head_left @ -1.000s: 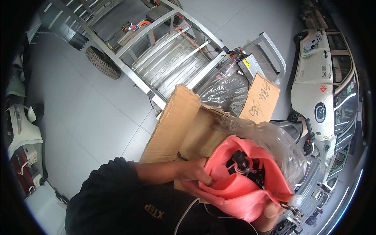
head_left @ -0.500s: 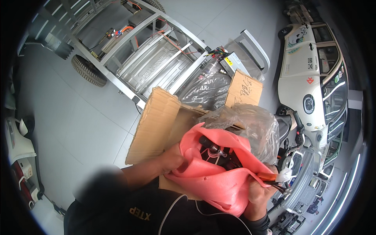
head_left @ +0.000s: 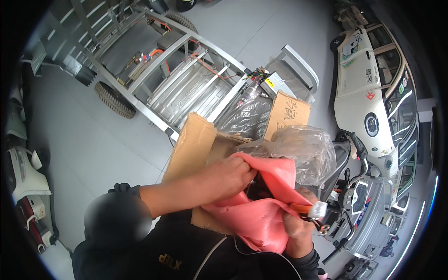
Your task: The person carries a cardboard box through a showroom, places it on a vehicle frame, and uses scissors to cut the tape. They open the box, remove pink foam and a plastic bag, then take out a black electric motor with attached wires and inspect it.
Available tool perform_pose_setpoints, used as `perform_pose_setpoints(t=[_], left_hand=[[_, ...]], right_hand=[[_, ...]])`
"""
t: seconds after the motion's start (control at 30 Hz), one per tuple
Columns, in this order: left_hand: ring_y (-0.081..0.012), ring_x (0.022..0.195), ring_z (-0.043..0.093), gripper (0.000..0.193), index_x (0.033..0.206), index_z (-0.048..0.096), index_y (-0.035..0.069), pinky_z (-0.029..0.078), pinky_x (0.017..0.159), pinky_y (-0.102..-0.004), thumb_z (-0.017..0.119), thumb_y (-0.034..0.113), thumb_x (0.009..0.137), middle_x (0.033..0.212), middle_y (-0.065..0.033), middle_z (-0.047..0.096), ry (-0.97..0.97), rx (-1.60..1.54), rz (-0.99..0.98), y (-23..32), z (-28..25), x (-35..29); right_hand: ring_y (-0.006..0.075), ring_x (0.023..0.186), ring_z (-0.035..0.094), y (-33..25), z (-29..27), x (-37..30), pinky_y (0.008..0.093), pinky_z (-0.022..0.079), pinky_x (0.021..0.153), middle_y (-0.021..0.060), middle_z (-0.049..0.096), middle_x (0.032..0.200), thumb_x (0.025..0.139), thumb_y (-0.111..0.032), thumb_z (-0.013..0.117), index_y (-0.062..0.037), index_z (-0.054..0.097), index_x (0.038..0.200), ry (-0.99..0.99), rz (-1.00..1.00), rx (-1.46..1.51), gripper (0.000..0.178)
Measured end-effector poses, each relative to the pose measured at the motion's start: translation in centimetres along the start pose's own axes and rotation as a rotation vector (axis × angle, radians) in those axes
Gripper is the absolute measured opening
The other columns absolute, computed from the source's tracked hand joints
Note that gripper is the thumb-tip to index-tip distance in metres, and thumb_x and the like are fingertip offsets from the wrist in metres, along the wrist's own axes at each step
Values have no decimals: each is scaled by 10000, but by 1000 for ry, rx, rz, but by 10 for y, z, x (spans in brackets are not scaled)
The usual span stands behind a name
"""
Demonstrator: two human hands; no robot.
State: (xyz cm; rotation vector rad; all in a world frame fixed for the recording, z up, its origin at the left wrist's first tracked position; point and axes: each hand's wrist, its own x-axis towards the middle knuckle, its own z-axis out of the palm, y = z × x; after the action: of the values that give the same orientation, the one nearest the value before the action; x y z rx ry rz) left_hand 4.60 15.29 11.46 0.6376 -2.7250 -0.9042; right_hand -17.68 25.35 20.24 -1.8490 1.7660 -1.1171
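A pink foam sheet (head_left: 252, 219) is wrapped loosely around a dark part (head_left: 256, 189), which is mostly hidden. My left hand (head_left: 237, 173) reaches across the bundle, with its fingers closed on the foam's upper edge. On the other side my right hand (head_left: 297, 227) grips the foam from the right, its thumb over the near fold. Beside that thumb, an orange cable (head_left: 300, 208) sticks out with a white tag (head_left: 318, 210) and metal cable ends (head_left: 323, 228). An open cardboard box (head_left: 189, 147) lies under and behind the bundle.
Crumpled clear plastic (head_left: 305, 154) lies right of the box flap (head_left: 290, 114). Beyond stands a metal vehicle frame (head_left: 170, 123) with tyres, beside a silver electrical unit (head_left: 276, 85). A white car (head_left: 357, 102) and handlebars (head_left: 359, 151) are at the right.
My left hand has moved from the foam's left side up and right to its upper edge, folding it inward. The dark part is now more covered. My right hand keeps its hold.
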Motion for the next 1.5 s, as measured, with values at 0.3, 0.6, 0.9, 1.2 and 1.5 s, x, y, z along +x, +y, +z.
perform_pose_setpoints(t=[0.3,0.6,0.9,1.2,1.5], left_hand=[[-211,1272,612,360,1260,687,121,522,998,-403,584,198,923,1317,-79,683,-408,481,-36,15,33,25],[-274,1218,642,351,1232,695,177,351,1161,-539,530,316,954,1239,-79,718,-117,9,-392,-14,82,12],[-202,941,695,311,1048,779,-25,528,839,-333,612,219,949,1016,-170,753,-56,-1229,139,-55,121,15],[-189,1069,661,357,1209,683,-19,517,938,-328,690,188,918,1199,-143,690,-30,-1142,111,-15,120,5],[-200,1178,625,532,1342,581,-8,497,1026,-346,764,193,885,1353,-129,611,208,-905,-7,32,22,18]], right_hand=[[299,655,686,-5,9,1,368,544,623,107,698,792,766,-165,724,-32,712,907,-91,-29,102,195],[300,689,691,-16,25,9,357,555,663,101,706,787,658,-109,745,-43,722,895,-164,-124,177,246],[330,710,645,-43,16,35,423,527,637,106,667,842,657,-157,791,-63,663,1037,-307,-433,25,412],[415,1253,570,-6,-54,44,491,416,1115,259,601,1356,654,-525,929,43,441,1499,-271,-143,-386,1129],[338,794,668,-20,-87,35,400,537,738,152,703,892,788,-363,888,-44,764,1020,-113,19,-56,413]])
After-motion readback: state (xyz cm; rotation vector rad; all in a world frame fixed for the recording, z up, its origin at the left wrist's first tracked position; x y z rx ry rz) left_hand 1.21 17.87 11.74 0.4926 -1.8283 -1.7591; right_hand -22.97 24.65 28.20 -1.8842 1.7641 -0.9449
